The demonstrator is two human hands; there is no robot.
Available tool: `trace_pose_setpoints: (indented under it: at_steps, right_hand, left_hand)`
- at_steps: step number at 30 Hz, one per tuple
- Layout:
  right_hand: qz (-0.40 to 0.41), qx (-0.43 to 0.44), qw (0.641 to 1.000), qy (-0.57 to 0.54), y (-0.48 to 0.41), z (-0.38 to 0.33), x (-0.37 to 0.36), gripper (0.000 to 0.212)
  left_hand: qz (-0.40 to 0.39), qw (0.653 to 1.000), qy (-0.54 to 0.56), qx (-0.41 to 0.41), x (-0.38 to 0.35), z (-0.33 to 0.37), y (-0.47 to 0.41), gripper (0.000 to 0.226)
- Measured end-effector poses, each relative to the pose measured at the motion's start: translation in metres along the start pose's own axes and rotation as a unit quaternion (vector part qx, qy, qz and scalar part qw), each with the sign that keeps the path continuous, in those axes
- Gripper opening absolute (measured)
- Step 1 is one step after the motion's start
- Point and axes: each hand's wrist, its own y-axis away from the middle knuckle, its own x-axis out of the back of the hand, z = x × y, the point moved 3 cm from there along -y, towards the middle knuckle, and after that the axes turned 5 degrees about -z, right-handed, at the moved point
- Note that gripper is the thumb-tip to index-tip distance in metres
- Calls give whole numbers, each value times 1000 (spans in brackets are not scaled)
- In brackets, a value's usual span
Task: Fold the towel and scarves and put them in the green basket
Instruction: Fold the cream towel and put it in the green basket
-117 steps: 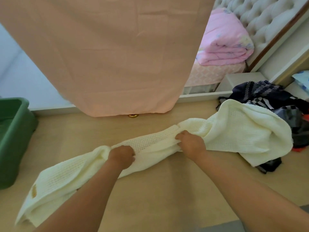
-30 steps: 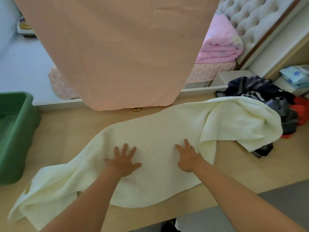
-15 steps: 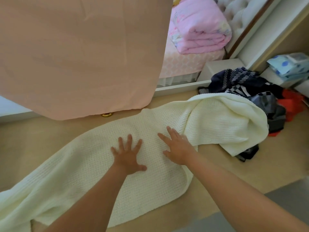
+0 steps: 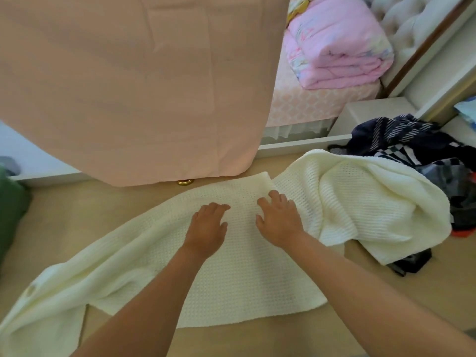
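Note:
A long cream knitted scarf [image 4: 231, 274] lies spread across the wooden floor, its right end bunched in a heap over other clothes. My left hand [image 4: 207, 229] rests palm down on its middle, fingers together and slightly curled. Just to its right, my right hand [image 4: 279, 219] presses on the scarf beside a fold. Neither hand holds anything. Only a dark green edge of the green basket [image 4: 10, 215] shows at the far left.
A pile of dark striped and checked clothes [image 4: 417, 148] lies at the right, partly under the scarf. A pink sheet [image 4: 134, 81] hangs in front. Behind it stand a bed with a folded pink quilt [image 4: 337, 45] and a tufted headboard.
Earlier both hands gripped the bunched scarf; it now lies spread flat. In the last second the hands slid forward on it and closer together, fingers drawn in.

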Motion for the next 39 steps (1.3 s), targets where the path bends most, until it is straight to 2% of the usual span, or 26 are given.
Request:
trace_pose_setpoints:
  at_steps: [2,4,7,10,14,16,18,20,22,24,26,28,30,32,33,34,36,38,39]
  right_hand:
    - [-1,66,997,-46,-7,-40,4,44]
    - [-20,123,989,-77,-12,-82,6,43]
    - [-50,177,978,-103,-18,-147,5,44]
    - [-69,205,970,-106,-25,-213,3,46]
    - [-87,205,970,-93,-37,-290,-3,57]
    - [-104,208,968,-91,-42,-324,-5,60]
    - [-111,205,968,-93,-47,-351,-8,64]
    - [-148,196,965,-91,-51,-370,-15,73]
    - [-207,191,958,-62,-49,-382,-23,74]
    - [-232,184,955,-35,-48,-387,-25,54]
    - [-196,165,964,-65,-45,-388,-13,25]
    - [-129,133,976,-115,-43,-382,7,8]
    - [-48,101,985,-129,-46,-375,28,6]
    - [36,59,986,-148,-55,-370,45,2]
    - [66,39,983,-168,-61,-368,49,6]
    - [80,26,977,-198,-67,-366,52,18]
    - [58,11,962,-267,-74,-366,48,52]
    - [7,13,960,-279,-70,-370,35,77]
    - [-13,24,966,-258,-65,-372,26,79]
  left_hand:
    - [82,996,-15,27,23,-24,14,37]
    - [136,987,-32,82,43,-57,32,35]
    - [157,972,-12,176,68,-121,68,47]
    - [97,963,-2,253,88,-187,105,52]
    - [-60,944,-51,321,94,-267,142,46]
    - [-144,940,-60,305,93,-291,153,49]
    - [-167,953,-58,246,95,-301,162,55]
    - [-134,972,-27,190,101,-307,171,52]
    - [-116,981,35,154,104,-314,178,35]
    - [-95,979,96,152,114,-316,182,19]
    - [-44,979,127,153,133,-316,183,12]
    - [-11,983,117,139,156,-316,177,15]
    - [6,990,70,123,177,-317,164,20]
    - [66,992,2,104,198,-317,149,30]
    - [116,988,-35,99,206,-318,142,36]
    - [169,978,-74,98,212,-317,137,41]
    - [253,956,-110,97,213,-314,135,47]
    - [276,957,-55,77,199,-310,140,43]
    - [258,964,-13,62,186,-308,145,38]
